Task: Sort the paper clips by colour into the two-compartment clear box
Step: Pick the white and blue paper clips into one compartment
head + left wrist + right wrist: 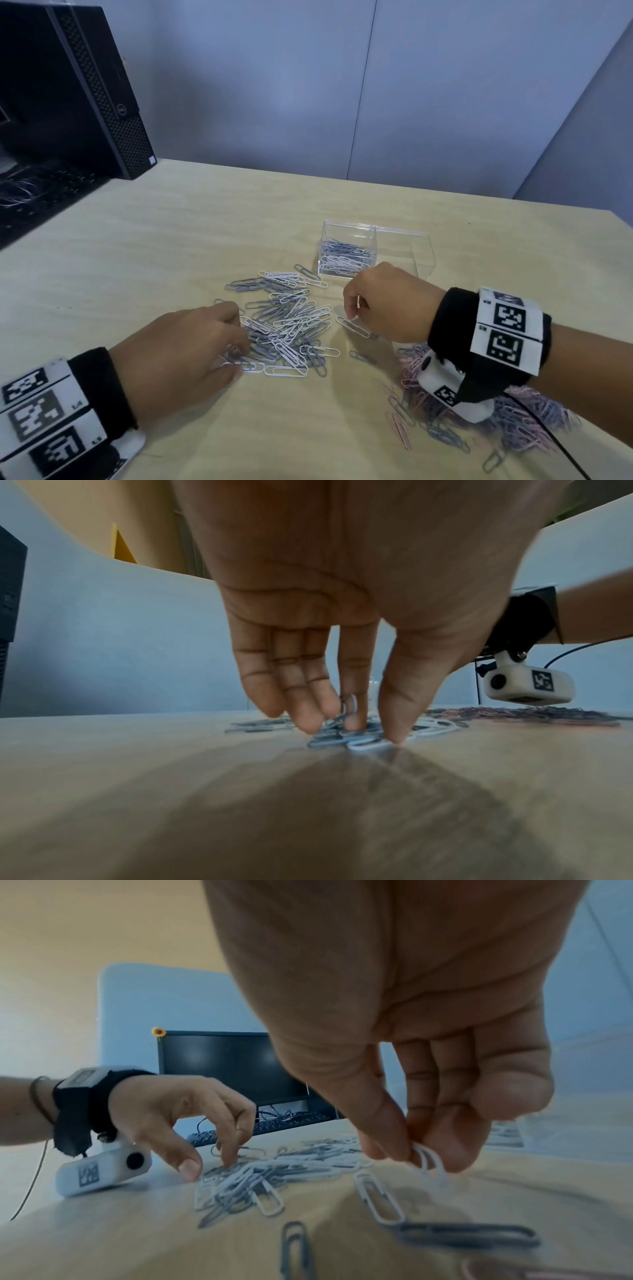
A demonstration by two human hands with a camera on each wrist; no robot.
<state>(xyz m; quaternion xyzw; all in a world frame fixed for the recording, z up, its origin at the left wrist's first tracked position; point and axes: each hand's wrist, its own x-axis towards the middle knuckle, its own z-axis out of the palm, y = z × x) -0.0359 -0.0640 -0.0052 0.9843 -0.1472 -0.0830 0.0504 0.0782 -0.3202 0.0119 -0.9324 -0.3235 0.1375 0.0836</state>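
Observation:
A loose pile of white and grey paper clips [287, 329] lies mid-table. Behind it stands the clear two-compartment box [423, 246]; its left compartment holds grey and white clips [344, 257], while the right one looks bare. My left hand [236, 342] digs into the pile's left edge. Its thumb touches the table and a grey clip [347, 704] stands pinched between its fingers. My right hand [354, 311] hovers right of the pile, thumb and fingers pinching white clips [428, 1164]. A single white clip [377, 1199] lies just below it.
A second heap of pink and blue clips [496, 428] spreads under my right wrist. A stray grey clip [361, 356] lies between the two heaps. A black computer tower [68, 85] and keyboard [44, 192] sit at the far left; partition walls close off the back.

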